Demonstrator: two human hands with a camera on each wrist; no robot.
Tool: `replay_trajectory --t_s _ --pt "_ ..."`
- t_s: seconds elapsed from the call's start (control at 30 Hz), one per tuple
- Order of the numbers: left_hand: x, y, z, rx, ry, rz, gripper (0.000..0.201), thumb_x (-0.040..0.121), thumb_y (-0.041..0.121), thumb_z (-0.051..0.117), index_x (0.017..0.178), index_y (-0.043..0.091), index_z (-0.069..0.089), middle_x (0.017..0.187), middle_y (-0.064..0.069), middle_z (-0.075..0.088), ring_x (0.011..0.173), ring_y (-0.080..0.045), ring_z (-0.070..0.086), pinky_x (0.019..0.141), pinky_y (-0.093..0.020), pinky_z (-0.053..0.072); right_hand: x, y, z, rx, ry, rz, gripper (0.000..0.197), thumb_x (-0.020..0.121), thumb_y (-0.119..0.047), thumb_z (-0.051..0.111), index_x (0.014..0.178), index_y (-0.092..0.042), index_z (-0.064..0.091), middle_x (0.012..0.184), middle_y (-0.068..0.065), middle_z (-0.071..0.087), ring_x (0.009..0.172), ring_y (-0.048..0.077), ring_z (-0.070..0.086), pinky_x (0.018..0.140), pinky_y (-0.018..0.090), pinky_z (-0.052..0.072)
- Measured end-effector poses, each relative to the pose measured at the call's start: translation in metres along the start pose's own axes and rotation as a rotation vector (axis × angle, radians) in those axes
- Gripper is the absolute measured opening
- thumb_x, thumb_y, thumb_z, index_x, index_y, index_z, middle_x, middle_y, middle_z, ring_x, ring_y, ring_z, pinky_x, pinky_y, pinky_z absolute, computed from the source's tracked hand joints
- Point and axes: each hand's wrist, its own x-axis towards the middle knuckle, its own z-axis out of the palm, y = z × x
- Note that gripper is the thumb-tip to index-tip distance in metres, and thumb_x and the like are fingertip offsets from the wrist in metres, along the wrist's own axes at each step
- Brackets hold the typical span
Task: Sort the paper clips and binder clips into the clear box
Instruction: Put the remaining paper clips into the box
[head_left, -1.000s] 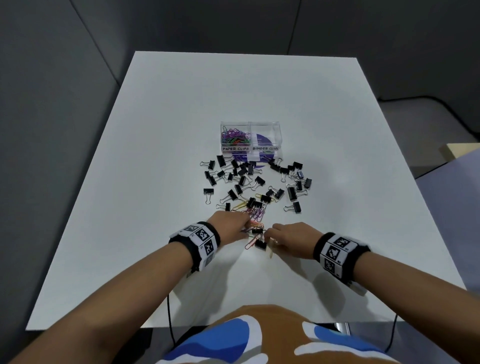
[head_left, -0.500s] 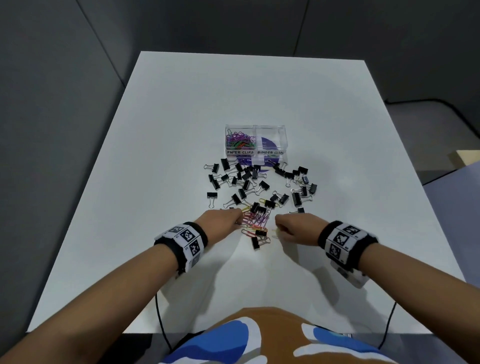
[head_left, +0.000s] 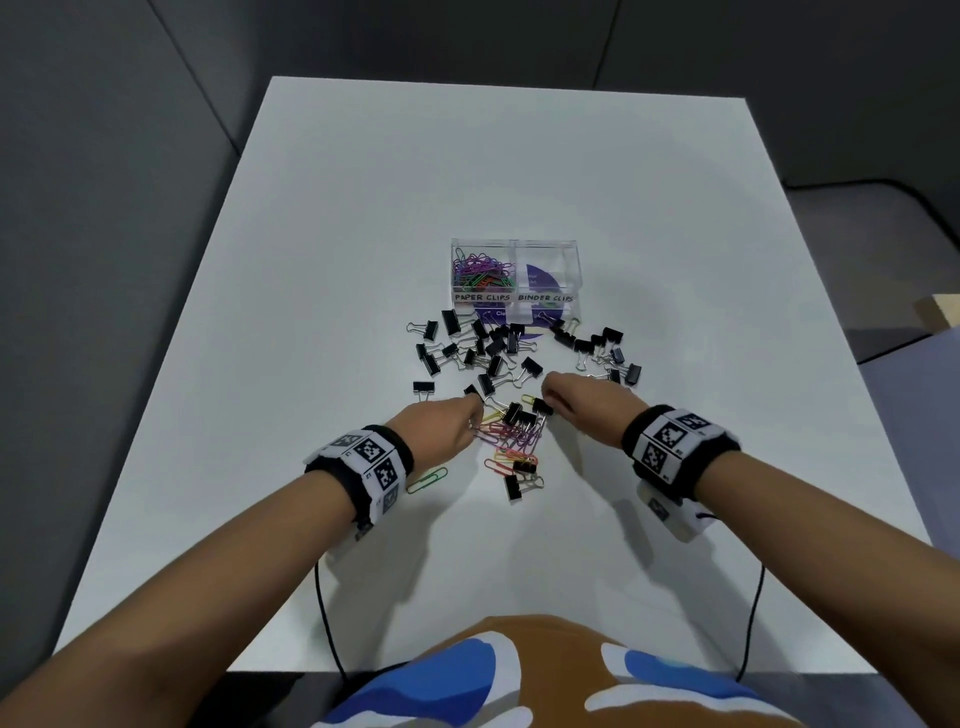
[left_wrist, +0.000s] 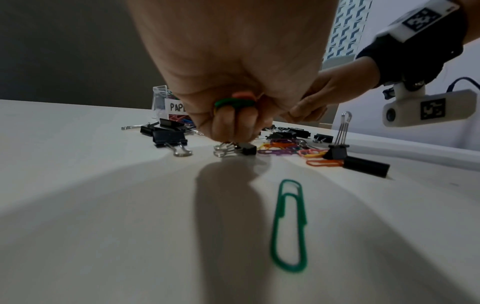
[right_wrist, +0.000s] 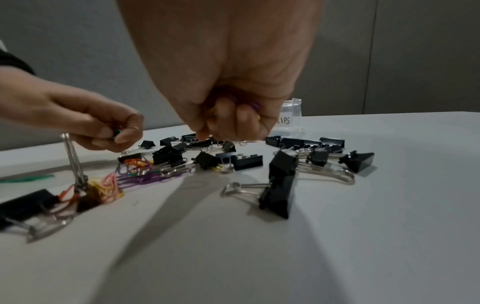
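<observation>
A clear two-part box stands mid-table, labelled PAPER CLIPS on the left and BINDER CLIPS on the right. Coloured paper clips fill its left part. Black binder clips lie scattered in front of it, mixed with loose coloured paper clips. My left hand curls round green and orange paper clips, low over the pile's left side. My right hand is curled round purple paper clips, above the binder clips. A single green paper clip lies behind my left hand.
The white table has bare surface all round the pile. Dark grey walls stand close on the left and behind. One binder clip stands upright with its handles raised near the pile's near edge. Cables hang off the table's front edge.
Both hands have moved away from me, from the near end of the pile toward the box. The right hand has travelled farther and lifted; a green paper clip now shows behind my left wrist.
</observation>
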Motion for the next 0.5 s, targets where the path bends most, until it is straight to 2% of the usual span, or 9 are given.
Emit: replay_trajectory --t_s 0.07,0.13,0.2,0.23,0.3,0.4,0.5 --pt "0.0 -0.003 0.0 0.038 -0.018 -0.005 0.019 0.096 0.02 0.036 0.108 0.012 0.048 0.085 -0.003 0.058 0.072 -0.02 0.046 0.068 -0.025 0.033 0.003 0.0 0.001 -0.088 0.001 -0.032 0.024 0.1 -0.024 0.034 0.119 -0.016 0.046 0.111 0.008 0.062 0.086 0.025 0.059 0.071 0.032 0.043" --pt "-0.004 -0.007 0.0 0.103 -0.05 -0.003 0.021 0.097 0.029 0.036 0.104 0.013 0.048 0.077 0.0 0.056 0.07 -0.02 0.047 0.067 -0.025 0.034 0.005 0.0 0.003 -0.179 -0.02 -0.078 0.027 0.099 -0.026 0.038 0.125 -0.021 0.044 0.115 0.006 0.061 0.092 0.027 0.062 0.072 0.033 0.047" --pt "-0.009 -0.011 0.001 0.158 -0.102 -0.003 0.025 0.095 0.042 0.041 0.093 0.017 0.045 0.067 0.007 0.048 0.07 -0.019 0.047 0.066 -0.025 0.033 0.005 0.001 0.005 -0.229 -0.024 -0.109 0.025 0.098 -0.026 0.041 0.121 -0.02 0.046 0.111 0.006 0.061 0.09 0.028 0.063 0.069 0.032 0.046" --pt "-0.012 -0.013 0.001 0.172 -0.13 -0.013 0.028 0.093 0.047 0.045 0.089 0.019 0.044 0.067 0.008 0.048 0.071 -0.018 0.048 0.066 -0.025 0.033 0.005 0.0 0.005 -0.231 -0.015 -0.109 0.023 0.097 -0.024 0.042 0.118 -0.019 0.047 0.109 0.007 0.061 0.088 0.028 0.062 0.069 0.031 0.046" --pt "-0.017 -0.017 0.002 0.199 -0.161 -0.036 0.031 0.087 0.051 0.053 0.088 0.021 0.048 0.076 0.007 0.052 0.075 -0.016 0.047 0.069 -0.025 0.034 0.005 -0.001 0.006 -0.236 0.014 -0.102 0.02 0.096 -0.02 0.043 0.114 -0.013 0.048 0.107 0.008 0.062 0.087 0.028 0.062 0.068 0.031 0.044" --pt "-0.023 -0.021 0.003 0.252 -0.179 -0.048 0.03 0.084 0.05 0.058 0.084 0.023 0.045 0.083 0.002 0.057 0.076 -0.016 0.046 0.069 -0.024 0.033 0.005 -0.002 0.008 -0.256 0.03 -0.091 0.019 0.097 -0.018 0.042 0.112 -0.008 0.047 0.104 0.011 0.062 0.084 0.028 0.062 0.065 0.032 0.042" --pt "-0.027 -0.023 0.003 0.205 -0.167 -0.06 0.024 0.087 0.042 0.057 0.093 0.02 0.056 0.095 -0.001 0.064 0.082 -0.018 0.051 0.071 -0.024 0.032 0.001 0.004 0.008 -0.251 0.058 -0.067 0.017 0.095 -0.017 0.043 0.109 -0.008 0.048 0.101 0.01 0.063 0.08 0.028 0.061 0.061 0.029 0.038"
